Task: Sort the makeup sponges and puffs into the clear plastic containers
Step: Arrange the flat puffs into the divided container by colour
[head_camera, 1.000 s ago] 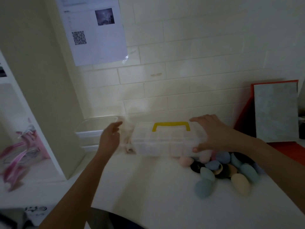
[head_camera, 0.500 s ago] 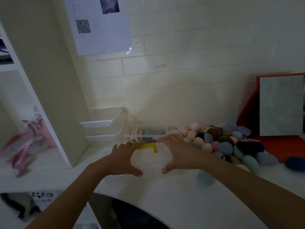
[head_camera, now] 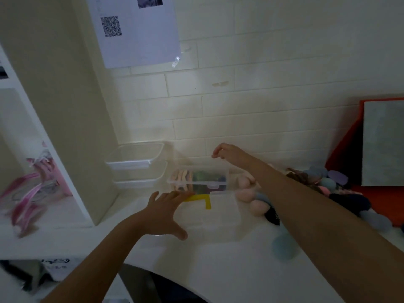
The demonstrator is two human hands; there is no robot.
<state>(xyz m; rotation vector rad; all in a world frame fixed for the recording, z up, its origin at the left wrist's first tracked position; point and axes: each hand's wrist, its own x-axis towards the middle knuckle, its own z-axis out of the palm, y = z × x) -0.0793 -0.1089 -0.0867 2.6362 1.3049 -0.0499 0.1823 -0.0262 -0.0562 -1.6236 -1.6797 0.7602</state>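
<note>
Hanging at the upper left of the frame: a printed sheet (head_camera: 140, 29) with a QR code, its other print too blurred to read. Below it, cream brick-pattern wall tiles (head_camera: 273, 88) across the whole background, dim light throughout.

Lying flat at lower centre on the white tabletop (head_camera: 229, 270): a clear lidded case (head_camera: 216, 217) with a yellow handle (head_camera: 202, 199), handle end toward the wall, long axis running roughly left to right. Just behind it, a smaller clear box (head_camera: 197, 178) latched shut, long axis also left to right, coloured pieces inside, too blurred to name. Further left, against the wall: two clear tubs (head_camera: 136, 165) stacked one on the other.

Spread open, palm down, on the left part of the lidded case: left hand (head_camera: 165, 213), fingers reaching toward the yellow handle, gripping nothing. Raised above the smaller box near centre: right hand (head_camera: 229, 152), fingers loosely curled, nothing visible in them.

Heaped at the right of the frame, beside and behind the right forearm: sponges and puffs (head_camera: 323, 186) in pink, blue, lilac, brown and black, one blue-grey sponge (head_camera: 284, 247) apart, nearer the lower edge. Leaning at far right: a red-backed grey board (head_camera: 382, 143). At far left, white shelving (head_camera: 54, 119) with blurred pink items (head_camera: 32, 189).
</note>
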